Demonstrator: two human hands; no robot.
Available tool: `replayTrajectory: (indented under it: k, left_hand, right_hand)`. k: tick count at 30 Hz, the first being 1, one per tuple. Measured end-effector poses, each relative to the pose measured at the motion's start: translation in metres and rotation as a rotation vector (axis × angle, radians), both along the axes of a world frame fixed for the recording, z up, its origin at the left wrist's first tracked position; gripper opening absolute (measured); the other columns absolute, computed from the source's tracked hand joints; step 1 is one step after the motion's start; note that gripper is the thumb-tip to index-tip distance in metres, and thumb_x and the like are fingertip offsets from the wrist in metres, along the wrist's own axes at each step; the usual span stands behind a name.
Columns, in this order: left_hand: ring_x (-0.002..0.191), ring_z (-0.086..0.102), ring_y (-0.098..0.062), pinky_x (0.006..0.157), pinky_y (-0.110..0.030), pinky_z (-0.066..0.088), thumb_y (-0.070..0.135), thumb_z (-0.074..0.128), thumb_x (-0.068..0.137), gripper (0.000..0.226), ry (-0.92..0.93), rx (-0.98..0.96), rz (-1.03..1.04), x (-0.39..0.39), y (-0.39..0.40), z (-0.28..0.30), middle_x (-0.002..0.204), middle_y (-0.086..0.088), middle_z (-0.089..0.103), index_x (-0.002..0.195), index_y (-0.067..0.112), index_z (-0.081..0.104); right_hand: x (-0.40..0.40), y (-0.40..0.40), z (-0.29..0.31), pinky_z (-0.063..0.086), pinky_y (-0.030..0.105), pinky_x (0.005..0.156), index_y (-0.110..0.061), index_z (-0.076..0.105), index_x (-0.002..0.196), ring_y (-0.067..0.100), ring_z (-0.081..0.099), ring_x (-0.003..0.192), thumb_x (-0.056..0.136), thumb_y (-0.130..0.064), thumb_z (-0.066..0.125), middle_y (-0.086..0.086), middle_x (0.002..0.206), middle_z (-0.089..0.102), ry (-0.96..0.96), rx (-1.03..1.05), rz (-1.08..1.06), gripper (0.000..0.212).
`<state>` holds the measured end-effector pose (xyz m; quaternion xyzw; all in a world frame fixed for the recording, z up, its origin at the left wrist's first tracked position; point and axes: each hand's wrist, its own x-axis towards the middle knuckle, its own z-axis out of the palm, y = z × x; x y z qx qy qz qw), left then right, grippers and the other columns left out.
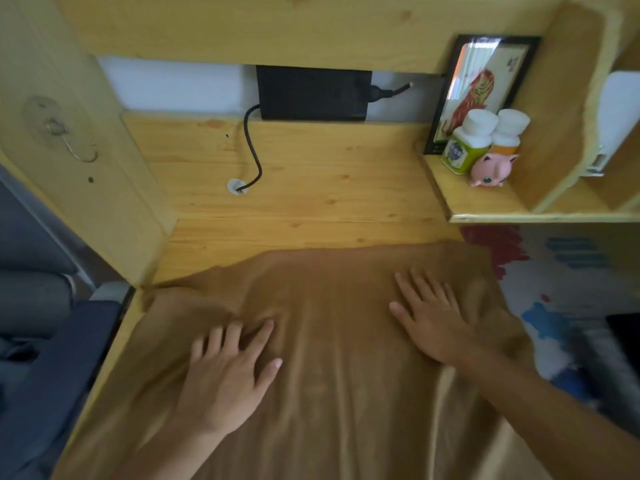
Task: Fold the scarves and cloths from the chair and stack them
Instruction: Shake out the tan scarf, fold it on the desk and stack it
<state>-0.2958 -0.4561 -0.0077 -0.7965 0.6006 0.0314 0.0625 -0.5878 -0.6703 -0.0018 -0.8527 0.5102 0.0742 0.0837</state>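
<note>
Brown cloth (332,341) lies spread across the desk (311,188), likely being smoothed for a clean fold. Left hand (228,372) and right hand (433,323) both press flat on it, fingers splayed, gripping nothing.

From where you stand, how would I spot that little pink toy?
Look to the small wooden shelf at the desk's right, below the framed picture. The pink toy sits at its front, before two white-capped bottles. It alone is round, pink, with pointed ears.
</note>
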Motion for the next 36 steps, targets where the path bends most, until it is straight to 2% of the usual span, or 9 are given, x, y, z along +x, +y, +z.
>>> replayTrajectory:
  k: [2, 6, 11, 15, 18, 22, 29, 33, 36]
  left_hand:
    - [0.096, 0.053, -0.034, 0.08, -0.05, 0.041, 0.069, 0.035, 0.091, 0.063, -0.026, -0.032, 0.002, 0.006, 0.0, -0.002, 0.111, -0.01, 0.059, 0.138, 0.036, 0.062]
    - [0.122, 0.048, -0.039, 0.101, -0.06, 0.038, 0.07, 0.021, 0.094, 0.066, 0.048, 0.0, 0.19, 0.019, -0.004, -0.008, 0.139, -0.012, 0.051, 0.149, 0.044, 0.047]
    - [0.155, 0.008, -0.035, 0.121, -0.062, 0.009, 0.079, -0.01, 0.086, 0.074, 0.082, 0.022, 0.227, 0.025, -0.01, -0.023, 0.17, -0.002, 0.011, 0.156, 0.056, 0.0]
    - [0.155, 0.007, -0.034, 0.121, -0.06, 0.008, 0.08, -0.013, 0.085, 0.077, 0.095, -0.005, 0.231, 0.023, -0.009, -0.023, 0.171, -0.001, 0.01, 0.157, 0.056, 0.001]
    - [0.156, 0.006, -0.034, 0.121, -0.06, 0.006, 0.079, -0.012, 0.086, 0.076, 0.093, 0.006, 0.22, 0.023, -0.01, -0.023, 0.171, 0.0, 0.009, 0.157, 0.055, 0.002]
    - [0.155, 0.009, -0.034, 0.121, -0.061, 0.007, 0.078, -0.009, 0.088, 0.075, 0.086, 0.022, 0.198, 0.023, -0.008, -0.022, 0.171, -0.001, 0.012, 0.158, 0.054, 0.006]
    - [0.156, 0.0, -0.033, 0.122, -0.061, 0.002, 0.077, -0.006, 0.091, 0.071, 0.089, 0.0, 0.2, 0.023, -0.007, -0.021, 0.172, -0.001, 0.005, 0.158, 0.053, -0.001]
    - [0.156, -0.005, -0.032, 0.122, -0.062, -0.002, 0.076, -0.002, 0.092, 0.07, 0.102, 0.027, 0.205, 0.02, -0.006, -0.016, 0.172, -0.001, -0.001, 0.158, 0.052, -0.003]
    - [0.156, -0.001, -0.034, 0.121, -0.064, 0.0, 0.076, 0.001, 0.093, 0.071, 0.103, 0.049, 0.205, 0.017, -0.006, -0.012, 0.171, -0.002, 0.002, 0.159, 0.05, 0.003]
  right_hand:
    - [-0.01, 0.029, -0.002, -0.003, 0.047, 0.125, -0.038, 0.002, 0.159, 0.024, -0.01, 0.155, 0.086, -0.078, -0.016, -0.001, 0.167, -0.014, 0.019, -0.038, 0.086, 0.086]
    - [-0.037, 0.048, 0.016, 0.004, 0.049, 0.125, -0.023, 0.037, 0.153, 0.028, 0.007, 0.155, 0.103, -0.05, 0.029, 0.01, 0.165, 0.021, -0.26, -0.32, -0.107, 0.058]
    - [-0.092, 0.018, -0.006, -0.002, 0.045, 0.125, -0.036, 0.001, 0.16, 0.022, -0.007, 0.155, 0.084, -0.078, -0.018, 0.0, 0.169, -0.004, -0.051, -0.005, -0.257, 0.088]
    - [-0.103, -0.001, 0.009, 0.008, 0.048, 0.124, -0.03, 0.023, 0.159, 0.028, 0.006, 0.154, 0.095, -0.071, -0.001, 0.005, 0.168, 0.01, -0.16, -0.099, -0.324, 0.08]
    - [-0.115, 0.006, -0.009, 0.001, 0.044, 0.125, -0.04, -0.007, 0.158, 0.021, -0.005, 0.155, 0.086, -0.076, -0.018, -0.004, 0.168, -0.01, 0.043, -0.009, -0.099, 0.081]
    - [-0.108, -0.011, 0.01, 0.0, 0.057, 0.123, -0.032, 0.006, 0.161, 0.036, -0.009, 0.154, 0.094, -0.063, -0.005, 0.008, 0.168, -0.006, 0.122, -0.077, -0.452, 0.074]
    - [-0.02, 0.19, 0.008, 0.01, 0.053, 0.121, -0.029, 0.028, 0.157, 0.034, 0.007, 0.155, 0.101, -0.06, 0.028, 0.008, 0.168, 0.011, -0.059, -0.097, 0.197, 0.064]
    - [-0.129, 0.183, -0.01, 0.014, 0.048, 0.123, -0.025, 0.03, 0.157, 0.029, 0.017, 0.154, 0.101, -0.064, 0.01, 0.005, 0.167, 0.015, -0.009, -0.114, -0.182, 0.071]
    - [-0.17, 0.183, 0.014, 0.031, 0.061, 0.114, -0.003, 0.05, 0.143, 0.042, 0.035, 0.142, 0.107, -0.05, 0.023, 0.022, 0.152, 0.042, -0.204, -0.309, -0.514, 0.065]
